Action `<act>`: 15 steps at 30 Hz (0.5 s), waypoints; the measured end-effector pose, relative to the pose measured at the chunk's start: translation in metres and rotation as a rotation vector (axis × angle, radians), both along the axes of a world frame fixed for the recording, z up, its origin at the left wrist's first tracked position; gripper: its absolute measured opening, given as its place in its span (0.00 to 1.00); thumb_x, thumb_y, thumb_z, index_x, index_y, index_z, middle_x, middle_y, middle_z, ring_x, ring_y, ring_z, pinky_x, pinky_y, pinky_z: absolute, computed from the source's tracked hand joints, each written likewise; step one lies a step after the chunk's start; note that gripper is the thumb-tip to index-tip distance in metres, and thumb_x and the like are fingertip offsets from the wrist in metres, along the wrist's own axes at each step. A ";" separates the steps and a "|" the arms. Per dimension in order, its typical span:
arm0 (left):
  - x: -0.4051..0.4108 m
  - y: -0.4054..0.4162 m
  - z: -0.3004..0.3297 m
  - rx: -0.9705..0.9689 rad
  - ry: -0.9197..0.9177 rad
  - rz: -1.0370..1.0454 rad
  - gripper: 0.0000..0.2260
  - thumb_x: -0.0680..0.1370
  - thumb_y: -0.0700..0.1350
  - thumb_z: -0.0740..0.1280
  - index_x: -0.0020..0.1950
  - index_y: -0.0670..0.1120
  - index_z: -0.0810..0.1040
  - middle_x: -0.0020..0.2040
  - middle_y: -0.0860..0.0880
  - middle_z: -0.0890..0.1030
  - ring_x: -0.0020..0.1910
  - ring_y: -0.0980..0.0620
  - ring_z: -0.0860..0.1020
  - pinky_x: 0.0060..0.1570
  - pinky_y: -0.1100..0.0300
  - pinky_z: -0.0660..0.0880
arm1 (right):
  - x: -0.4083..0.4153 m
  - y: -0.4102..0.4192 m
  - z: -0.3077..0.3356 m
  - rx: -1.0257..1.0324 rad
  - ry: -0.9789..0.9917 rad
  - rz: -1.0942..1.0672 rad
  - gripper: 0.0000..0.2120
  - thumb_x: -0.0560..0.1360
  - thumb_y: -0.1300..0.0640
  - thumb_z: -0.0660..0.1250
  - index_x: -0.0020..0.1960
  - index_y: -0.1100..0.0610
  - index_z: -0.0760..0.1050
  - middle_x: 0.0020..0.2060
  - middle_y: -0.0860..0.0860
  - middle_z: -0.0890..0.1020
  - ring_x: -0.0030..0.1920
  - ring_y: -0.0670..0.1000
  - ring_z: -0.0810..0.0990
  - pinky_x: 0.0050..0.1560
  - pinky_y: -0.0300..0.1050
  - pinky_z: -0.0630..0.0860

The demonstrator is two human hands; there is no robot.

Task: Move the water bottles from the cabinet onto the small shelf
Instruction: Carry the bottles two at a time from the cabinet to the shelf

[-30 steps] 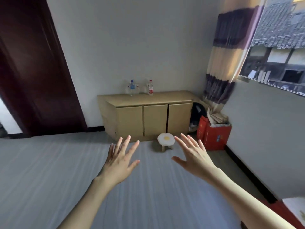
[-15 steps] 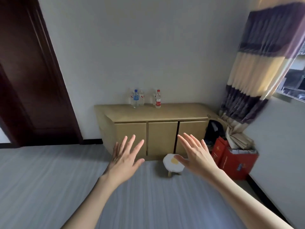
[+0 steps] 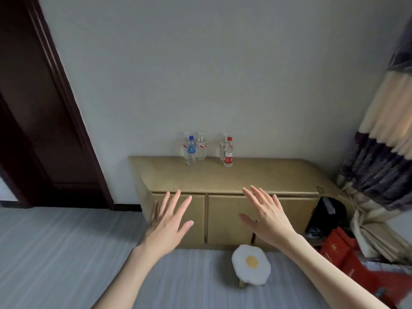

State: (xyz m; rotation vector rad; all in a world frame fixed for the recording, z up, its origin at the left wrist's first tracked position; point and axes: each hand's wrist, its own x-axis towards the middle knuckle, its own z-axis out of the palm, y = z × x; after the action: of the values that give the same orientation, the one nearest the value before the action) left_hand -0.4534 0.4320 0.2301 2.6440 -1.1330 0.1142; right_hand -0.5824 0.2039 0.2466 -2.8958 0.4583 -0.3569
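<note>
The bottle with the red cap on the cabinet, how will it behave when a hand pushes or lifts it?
The red-capped bottle is tall and narrow, so a push near its cap may tip it. It looks like thin clear plastic, probably yielding under a firm squeeze. How full it is cannot be told, so its weight is uncertain.

Ahead of me, clear glossy plastic water bottles [image 3: 228, 152] with paper-like labels stand on a matt tan cabinet [image 3: 223, 177], its top smooth and faintly scuffed. Near right, a stool [image 3: 250, 264] wears a fuzzy cloth cover. At far left, a dark door [image 3: 38, 103] looks like polished wood; right, a striped curtain [image 3: 383, 134] of soft woven cloth.
</note>
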 end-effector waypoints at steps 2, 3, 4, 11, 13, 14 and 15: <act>0.028 -0.018 -0.003 0.011 0.009 0.011 0.28 0.77 0.61 0.50 0.74 0.55 0.46 0.76 0.49 0.43 0.74 0.47 0.39 0.72 0.47 0.42 | 0.033 -0.019 -0.004 0.000 0.021 0.025 0.32 0.76 0.40 0.57 0.74 0.49 0.49 0.75 0.50 0.54 0.75 0.52 0.50 0.74 0.55 0.47; 0.044 -0.026 -0.009 0.031 0.020 0.021 0.28 0.77 0.61 0.50 0.74 0.56 0.46 0.76 0.49 0.42 0.74 0.47 0.39 0.72 0.48 0.41 | 0.049 -0.027 -0.010 0.002 0.039 0.034 0.32 0.75 0.39 0.56 0.74 0.49 0.49 0.75 0.50 0.54 0.75 0.51 0.50 0.74 0.55 0.47; 0.059 -0.034 -0.014 0.052 0.033 0.033 0.28 0.77 0.62 0.49 0.74 0.56 0.45 0.76 0.50 0.41 0.74 0.48 0.38 0.71 0.48 0.40 | 0.066 -0.036 -0.016 0.010 0.057 0.039 0.33 0.75 0.38 0.54 0.74 0.48 0.49 0.75 0.50 0.54 0.75 0.51 0.50 0.73 0.55 0.47; 0.185 -0.087 -0.050 0.117 0.089 0.061 0.31 0.72 0.66 0.43 0.74 0.57 0.45 0.76 0.50 0.41 0.74 0.48 0.38 0.71 0.48 0.41 | 0.193 -0.097 -0.053 0.029 0.131 0.037 0.32 0.76 0.40 0.56 0.75 0.48 0.47 0.75 0.50 0.52 0.75 0.51 0.49 0.74 0.54 0.46; 0.228 -0.104 -0.055 0.119 0.089 0.063 0.30 0.74 0.63 0.44 0.74 0.56 0.44 0.76 0.50 0.41 0.74 0.48 0.38 0.71 0.48 0.40 | 0.236 -0.116 -0.058 0.037 0.103 0.034 0.33 0.76 0.41 0.58 0.75 0.49 0.48 0.75 0.51 0.54 0.75 0.53 0.51 0.73 0.56 0.47; 0.251 -0.112 -0.056 0.117 0.091 0.061 0.29 0.74 0.62 0.45 0.74 0.56 0.44 0.76 0.50 0.41 0.74 0.48 0.38 0.71 0.48 0.40 | 0.257 -0.126 -0.059 0.052 0.086 0.025 0.33 0.75 0.42 0.59 0.75 0.50 0.50 0.75 0.52 0.55 0.75 0.53 0.52 0.73 0.57 0.48; 0.272 -0.119 -0.054 0.108 0.095 0.056 0.29 0.75 0.61 0.46 0.74 0.56 0.44 0.76 0.50 0.41 0.74 0.48 0.38 0.71 0.49 0.40 | 0.278 -0.135 -0.058 0.058 0.082 0.018 0.33 0.75 0.42 0.59 0.75 0.50 0.50 0.75 0.52 0.56 0.75 0.53 0.53 0.73 0.57 0.49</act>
State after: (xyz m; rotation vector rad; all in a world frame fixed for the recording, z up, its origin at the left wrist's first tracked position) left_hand -0.1815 0.3127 0.1763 2.7443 -1.0630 -0.0631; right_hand -0.3040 0.0693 0.1883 -2.8640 0.4475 -0.2195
